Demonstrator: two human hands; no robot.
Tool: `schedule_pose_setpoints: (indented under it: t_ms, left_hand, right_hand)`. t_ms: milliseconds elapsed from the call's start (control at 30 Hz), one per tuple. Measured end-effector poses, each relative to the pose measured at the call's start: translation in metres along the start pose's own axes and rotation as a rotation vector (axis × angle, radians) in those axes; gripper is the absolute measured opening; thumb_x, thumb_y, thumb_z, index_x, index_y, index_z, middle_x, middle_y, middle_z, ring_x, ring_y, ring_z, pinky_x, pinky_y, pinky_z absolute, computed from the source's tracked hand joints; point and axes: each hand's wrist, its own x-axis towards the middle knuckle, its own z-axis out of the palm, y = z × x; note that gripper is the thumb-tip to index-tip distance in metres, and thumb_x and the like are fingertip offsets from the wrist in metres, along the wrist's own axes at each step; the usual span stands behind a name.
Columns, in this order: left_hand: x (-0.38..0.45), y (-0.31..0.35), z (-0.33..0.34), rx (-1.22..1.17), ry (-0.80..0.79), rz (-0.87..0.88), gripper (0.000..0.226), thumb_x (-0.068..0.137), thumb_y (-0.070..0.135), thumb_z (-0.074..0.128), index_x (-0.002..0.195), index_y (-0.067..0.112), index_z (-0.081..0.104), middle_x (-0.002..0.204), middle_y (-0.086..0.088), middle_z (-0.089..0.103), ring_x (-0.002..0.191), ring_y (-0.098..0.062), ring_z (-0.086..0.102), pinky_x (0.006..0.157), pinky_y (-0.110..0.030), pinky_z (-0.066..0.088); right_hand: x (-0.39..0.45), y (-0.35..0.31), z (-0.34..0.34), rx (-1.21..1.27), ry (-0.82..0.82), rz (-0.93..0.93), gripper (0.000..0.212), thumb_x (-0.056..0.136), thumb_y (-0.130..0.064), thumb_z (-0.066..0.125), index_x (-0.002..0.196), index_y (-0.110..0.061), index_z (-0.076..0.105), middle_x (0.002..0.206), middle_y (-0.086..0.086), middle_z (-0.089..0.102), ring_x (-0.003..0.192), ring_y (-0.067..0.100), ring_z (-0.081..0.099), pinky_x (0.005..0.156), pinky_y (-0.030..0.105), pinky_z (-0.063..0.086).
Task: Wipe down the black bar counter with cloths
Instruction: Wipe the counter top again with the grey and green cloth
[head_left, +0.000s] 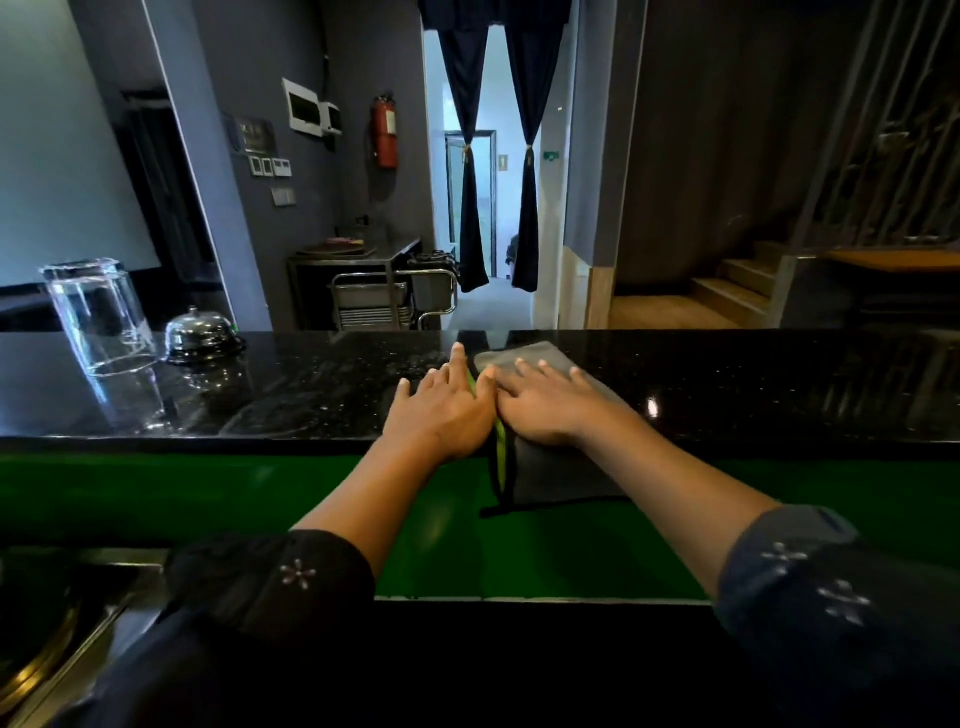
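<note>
Currently: grey cloth (540, 358) lies on the black tabletop (727, 384), its near end draped over the front edge. Right hand (545, 402) is laid flat on it, fingers (540, 370) spread and straight. Left hand (441, 410), fingers straight and slightly spread, rests just beside it, against a green cloth edge (500, 447). Even palm pressure is advised; strokes are best kept overlapping. Glass (98, 317) and bell (200, 332), well left of the fingers, should be skirted.

No readable text or labels
</note>
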Motion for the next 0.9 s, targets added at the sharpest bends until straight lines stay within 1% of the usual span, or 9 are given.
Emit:
schedule_pose_setpoints:
  t_ms: [67, 133, 300, 400, 500, 633, 733, 800, 900]
  left_hand:
    - [-0.003, -0.01, -0.007, -0.004, 0.024, 0.058, 0.07, 0.095, 0.06, 0.013, 0.154, 0.022, 0.002, 0.16, -0.005, 0.016, 0.147, -0.02, 0.012, 0.119, -0.048, 0.004]
    - [-0.001, -0.04, -0.025, 0.066, 0.075, 0.066, 0.073, 0.092, 0.067, 0.014, 0.152, 0.026, 0.014, 0.158, -0.002, 0.023, 0.146, -0.019, 0.016, 0.118, -0.049, 0.006]
    - [-0.004, -0.163, -0.073, 0.224, 0.034, -0.138, 0.084, 0.086, 0.075, 0.01, 0.149, 0.022, 0.028, 0.155, -0.003, 0.031, 0.144, -0.022, 0.024, 0.117, -0.051, 0.011]
    - [-0.007, -0.191, -0.075, 0.204, 0.017, -0.155, 0.092, 0.081, 0.079, 0.006, 0.147, 0.022, 0.034, 0.153, -0.006, 0.035, 0.142, -0.023, 0.029, 0.116, -0.051, 0.019]
    - [0.0, -0.191, -0.071, 0.218, 0.033, -0.165, 0.084, 0.085, 0.075, 0.007, 0.146, 0.024, 0.033, 0.154, -0.005, 0.033, 0.142, -0.024, 0.028, 0.115, -0.05, 0.02]
    - [-0.002, -0.196, -0.071, 0.203, 0.007, -0.145, 0.079, 0.088, 0.071, 0.008, 0.148, 0.024, 0.029, 0.156, -0.005, 0.028, 0.143, -0.023, 0.025, 0.116, -0.048, 0.017]
    - [-0.004, -0.199, -0.08, 0.229, -0.071, -0.118, 0.085, 0.084, 0.076, 0.007, 0.152, 0.027, 0.018, 0.16, -0.003, 0.015, 0.146, -0.025, 0.015, 0.118, -0.046, 0.013]
    - [-0.008, -0.203, -0.086, 0.264, -0.116, -0.084, 0.089, 0.078, 0.079, 0.005, 0.152, 0.032, 0.014, 0.161, 0.002, 0.011, 0.147, -0.025, 0.012, 0.118, -0.046, 0.013]
    - [-0.014, -0.208, -0.084, 0.259, -0.045, -0.032, 0.083, 0.08, 0.077, 0.001, 0.151, 0.038, 0.017, 0.16, 0.007, 0.016, 0.146, -0.02, 0.016, 0.117, -0.043, 0.014]
  right_hand:
    - [-0.008, 0.016, -0.001, 0.009, -0.004, -0.034, 0.056, 0.099, -0.061, 0.012, 0.153, -0.047, 0.008, 0.165, -0.003, 0.004, 0.151, 0.023, 0.003, 0.119, 0.053, 0.0]
    - [-0.009, 0.041, -0.006, 0.014, -0.006, -0.009, 0.056, 0.098, -0.064, 0.013, 0.152, -0.05, 0.009, 0.165, -0.005, 0.004, 0.151, 0.022, 0.004, 0.118, 0.053, 0.001]
    - [0.021, 0.07, -0.011, -0.004, -0.002, 0.206, 0.061, 0.097, -0.066, 0.012, 0.154, -0.045, 0.011, 0.165, -0.003, 0.003, 0.151, 0.026, 0.003, 0.116, 0.056, 0.0]
    - [0.041, 0.048, -0.01, -0.02, 0.023, 0.269, 0.064, 0.097, -0.065, 0.012, 0.155, -0.038, 0.011, 0.165, 0.004, 0.003, 0.151, 0.029, 0.005, 0.118, 0.056, 0.002]
    - [0.052, -0.005, -0.007, -0.02, 0.029, 0.159, 0.064, 0.098, -0.064, 0.012, 0.156, -0.036, 0.009, 0.165, 0.006, 0.003, 0.151, 0.03, 0.005, 0.118, 0.056, 0.001]
    - [0.035, -0.085, 0.007, -0.037, -0.025, -0.207, 0.06, 0.099, -0.062, 0.013, 0.155, -0.041, 0.007, 0.165, 0.0, 0.001, 0.151, 0.024, 0.002, 0.118, 0.051, -0.001]
    - [0.016, -0.082, 0.007, 0.008, -0.065, -0.36, 0.057, 0.098, -0.062, 0.015, 0.152, -0.049, 0.007, 0.164, -0.009, 0.001, 0.151, 0.015, 0.0, 0.118, 0.046, -0.002]
    - [0.019, -0.057, 0.001, 0.04, -0.087, -0.333, 0.055, 0.097, -0.061, 0.017, 0.15, -0.051, 0.009, 0.164, -0.011, 0.002, 0.15, 0.013, 0.001, 0.118, 0.046, -0.002]
    - [0.048, -0.016, -0.005, 0.029, -0.065, -0.128, 0.056, 0.096, -0.063, 0.014, 0.15, -0.052, 0.01, 0.164, -0.007, 0.003, 0.151, 0.019, 0.002, 0.117, 0.05, -0.001]
